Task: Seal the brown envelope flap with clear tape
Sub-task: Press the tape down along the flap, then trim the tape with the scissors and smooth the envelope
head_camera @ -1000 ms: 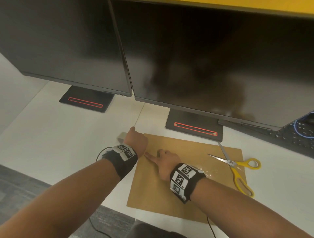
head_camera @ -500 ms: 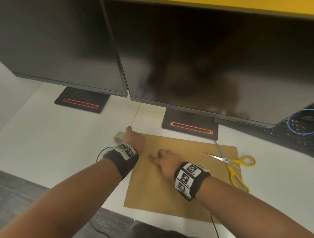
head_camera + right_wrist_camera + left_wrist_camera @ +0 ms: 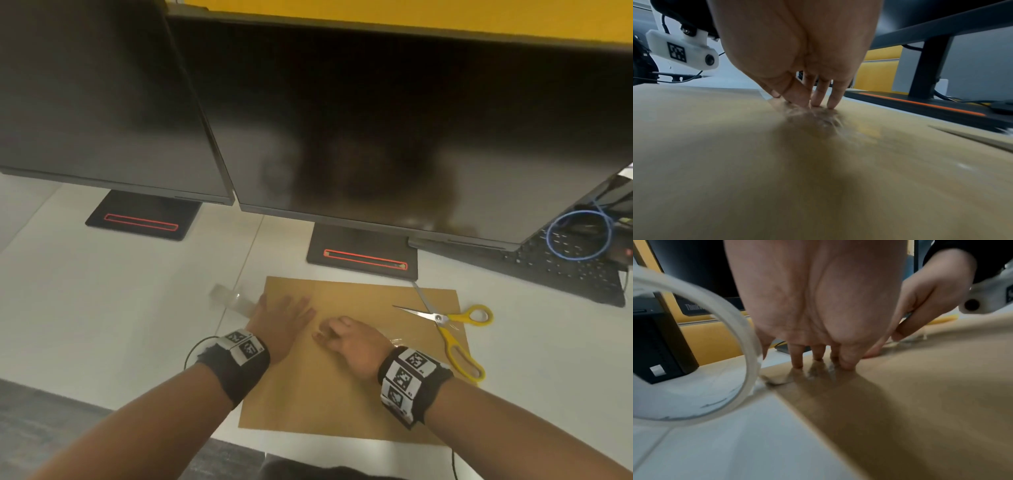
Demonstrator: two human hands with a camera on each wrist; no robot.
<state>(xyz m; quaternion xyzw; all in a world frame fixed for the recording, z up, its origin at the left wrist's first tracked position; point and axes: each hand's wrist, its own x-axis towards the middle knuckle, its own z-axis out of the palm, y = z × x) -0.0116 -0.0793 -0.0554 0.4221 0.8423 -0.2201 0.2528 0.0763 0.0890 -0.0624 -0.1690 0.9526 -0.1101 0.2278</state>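
Observation:
The brown envelope (image 3: 342,394) lies flat on the white desk. My left hand (image 3: 286,313) rests on its left part with fingers straight and spread, the fingertips (image 3: 797,363) pressing a glossy strip of clear tape (image 3: 818,371). The clear tape roll (image 3: 231,301) stands on the desk just left of that hand, free of it. My right hand (image 3: 342,339) is at the envelope's middle, its straight fingers (image 3: 818,97) pressing the tape down on the paper (image 3: 735,162).
Yellow-handled scissors (image 3: 452,329) lie open on the envelope's right edge. Two dark monitors on stands (image 3: 363,257) overhang the back of the desk. A keyboard (image 3: 565,270) and a blue cable sit at the far right. The desk's front edge runs just below the envelope.
My left hand has gone from a curled fist beside the tape roll to lying flat on the envelope, and the roll now stands free. The right hand has slid slightly right.

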